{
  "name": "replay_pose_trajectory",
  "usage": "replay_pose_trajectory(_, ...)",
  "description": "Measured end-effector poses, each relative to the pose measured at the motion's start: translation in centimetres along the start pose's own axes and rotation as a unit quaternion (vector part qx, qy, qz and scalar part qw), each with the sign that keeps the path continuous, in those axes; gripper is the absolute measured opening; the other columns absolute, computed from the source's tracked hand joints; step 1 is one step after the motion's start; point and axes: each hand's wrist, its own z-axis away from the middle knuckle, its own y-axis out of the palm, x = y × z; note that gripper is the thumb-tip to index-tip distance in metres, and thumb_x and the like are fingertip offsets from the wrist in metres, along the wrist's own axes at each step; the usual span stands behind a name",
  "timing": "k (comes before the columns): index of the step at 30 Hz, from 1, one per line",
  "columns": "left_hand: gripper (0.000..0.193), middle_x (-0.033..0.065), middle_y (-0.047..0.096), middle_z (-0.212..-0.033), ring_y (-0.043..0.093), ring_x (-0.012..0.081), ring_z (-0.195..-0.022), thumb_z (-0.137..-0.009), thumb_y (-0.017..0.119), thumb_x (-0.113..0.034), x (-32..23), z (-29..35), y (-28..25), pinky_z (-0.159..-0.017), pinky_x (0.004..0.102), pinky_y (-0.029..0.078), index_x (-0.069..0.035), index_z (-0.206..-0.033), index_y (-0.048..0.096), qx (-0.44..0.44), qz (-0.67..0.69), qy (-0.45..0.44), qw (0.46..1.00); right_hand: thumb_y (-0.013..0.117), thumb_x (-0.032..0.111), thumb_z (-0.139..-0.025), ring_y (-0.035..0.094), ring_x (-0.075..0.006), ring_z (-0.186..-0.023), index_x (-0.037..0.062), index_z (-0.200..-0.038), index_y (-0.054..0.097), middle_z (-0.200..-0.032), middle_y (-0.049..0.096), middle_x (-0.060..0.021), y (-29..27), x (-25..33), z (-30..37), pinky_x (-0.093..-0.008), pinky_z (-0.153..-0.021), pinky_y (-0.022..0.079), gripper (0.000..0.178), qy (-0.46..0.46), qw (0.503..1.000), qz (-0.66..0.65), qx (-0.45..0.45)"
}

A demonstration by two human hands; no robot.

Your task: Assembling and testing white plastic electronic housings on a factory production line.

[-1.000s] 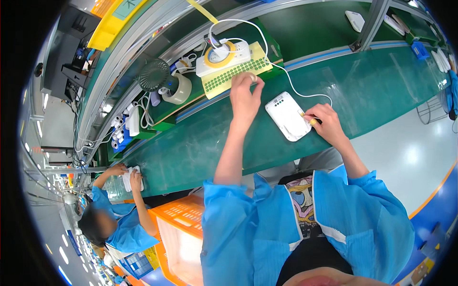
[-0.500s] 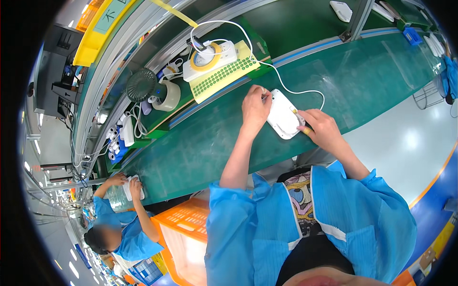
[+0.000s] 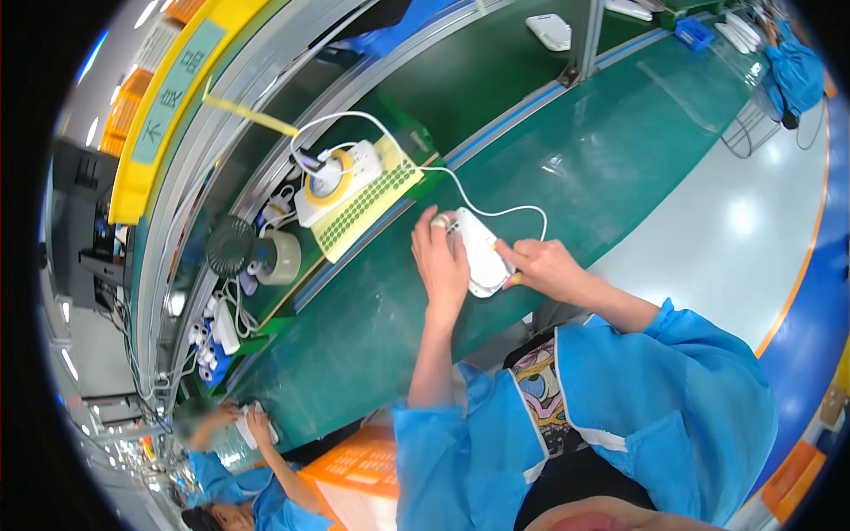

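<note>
Both hands held a white box (image 3: 481, 252) lying on the green worktop (image 3: 372, 327): left hand (image 3: 440, 258) fingers curled over its left edge, right hand (image 3: 540, 264) fingers pinching its right edge.

Ahead and to the right of my hands the green counter (image 3: 620, 168) lies open, so I could pass there freely. A thin white cable (image 3: 505, 211) loops across just beyond the white device (image 3: 482, 252) and crosses that way. To my front left, the yellow dotted sheet (image 3: 367, 208), white power strip (image 3: 341, 177), tape roll (image 3: 279, 257) and small fan (image 3: 232, 248) crowd the counter's far edge.
</note>
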Motion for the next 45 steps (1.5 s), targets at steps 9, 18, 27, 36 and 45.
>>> replay_pose_trajectory(9,0.039,0.0208,0.049,-0.147,0.044,0.0392,-0.137,-0.099,0.063,-0.018,-0.4,2.1,-0.9,-0.120,0.0572,0.031,-0.005,-0.135,0.064,0.066,-0.104,0.024,0.992,0.081,0.038,-0.080,0.064,-0.0222,-0.068,0.0045,-0.125,0.068,-0.074,0.054,-0.0048,1.9,0.5,-1.0,-0.0379,-0.055,0.052,0.057,-0.041,0.997,0.000,-0.070)
replay_pose_trajectory(18,0.036,0.0143,0.052,-0.152,0.048,0.0380,-0.139,-0.100,0.061,-0.016,6.9,4.5,-8.5,-0.123,0.0503,0.031,-0.009,-0.135,0.067,0.067,-0.111,-0.026,0.991,0.074,0.008,-0.089,0.067,-0.0321,-0.086,0.0042,-0.124,0.069,-0.099,0.063,-0.0132,-0.6,-1.2,-4.7,-0.0429,-0.072,0.057,0.036,0.005,0.986,-0.150,-0.077)
replay_pose_trajectory(27,0.041,0.0213,0.050,-0.153,0.046,0.0409,-0.143,-0.095,0.058,-0.005,14.8,11.3,-19.1,-0.118,0.0472,0.038,-0.007,-0.136,0.064,0.023,-0.314,-0.140,0.939,0.073,0.011,-0.090,0.064,-0.0354,-0.118,0.0059,-0.141,0.054,-0.146,0.050,-0.0147,-3.3,-1.9,-5.7,-0.0437,-0.095,0.059,0.055,-0.036,0.992,-0.103,0.059)
replay_pose_trajectory(36,0.072,0.0217,0.061,-0.140,0.059,0.0372,-0.129,-0.082,0.084,-0.019,2.0,1.8,-8.3,-0.110,0.0426,0.045,0.001,-0.144,0.054,0.022,0.003,-0.094,0.995,0.069,0.007,-0.091,0.071,-0.0335,-0.098,-0.0008,-0.112,0.070,-0.117,0.068,-0.0150,-3.5,-6.3,-7.1,-0.0422,-0.085,0.058,0.022,-0.051,0.975,-0.210,0.059)
replay_pose_trajectory(45,0.030,0.0135,0.061,-0.112,0.059,0.0343,-0.104,-0.085,0.079,-0.019,-0.4,-3.1,4.4,-0.087,0.0457,0.049,-0.003,-0.107,0.066,0.106,0.039,0.177,0.978,0.074,0.006,-0.083,0.068,-0.0337,-0.108,0.0029,-0.126,0.065,-0.122,0.065,-0.0196,-2.8,-15.5,-14.7,-0.0408,-0.090,0.056,0.044,0.112,0.955,-0.167,-0.216)
